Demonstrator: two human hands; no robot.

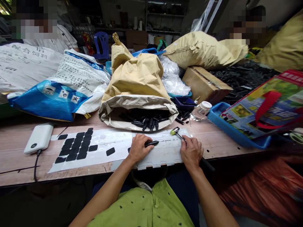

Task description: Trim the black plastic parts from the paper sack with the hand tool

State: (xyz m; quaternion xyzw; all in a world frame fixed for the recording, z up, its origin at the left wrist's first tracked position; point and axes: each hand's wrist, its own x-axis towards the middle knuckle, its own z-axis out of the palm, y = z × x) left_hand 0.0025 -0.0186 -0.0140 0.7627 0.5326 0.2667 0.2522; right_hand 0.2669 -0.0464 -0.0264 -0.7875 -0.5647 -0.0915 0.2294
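My left hand [139, 147] is closed around a black pen-shaped piece [151, 143], lying level just over the grey-white board [156, 157], its tip toward the right. My right hand [192, 152] grips a small hammer [175, 131] with a metal and yellow-green head. The hammer head points up and left above the board, and its black handle sticks out behind the hand. Left of my left hand, a white sheet [98, 157] bears rows of black rounded squares [76, 143]. Beyond the hands, an open sack [138, 75] has several similar black pieces [150, 124] at its mouth.
A white power bank [39, 138] with a cable lies at the left. A blue-and-white sack [68, 82] stands behind it. To the right are a clear jar [201, 111], a cardboard box [203, 83], a blue tray [236, 126] and a colourful bag [267, 104]. Two people are across the table.
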